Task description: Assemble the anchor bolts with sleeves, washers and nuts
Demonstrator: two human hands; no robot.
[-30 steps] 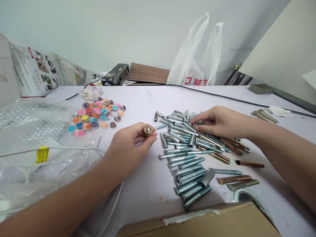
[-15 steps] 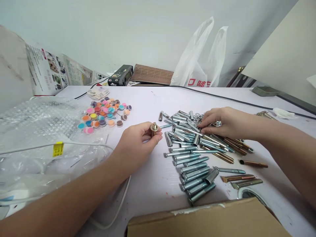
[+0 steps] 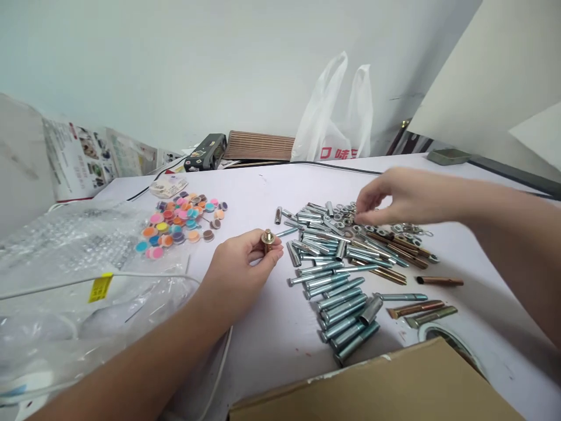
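Left hand (image 3: 239, 266) grips a short brass-coloured metal bolt (image 3: 267, 240) upright between thumb and fingertips, low over the white tabletop (image 3: 272, 327). Right hand (image 3: 394, 196) hovers above a heap of smooth silver zinc-plated steel bolts and sleeves (image 3: 333, 275), fingertips pinched; what it holds cannot be told. Coloured round discs (image 3: 179, 219) lie left, beside crinkled clear bubble wrap (image 3: 65, 251). A brown cardboard box (image 3: 372, 386) sits nearest.

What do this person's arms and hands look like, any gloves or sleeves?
Both hands are bare: no gloves, rings or watch show on the left hand or right hand. The forearms are uncovered as far as the picture reaches, with no sleeve in view.
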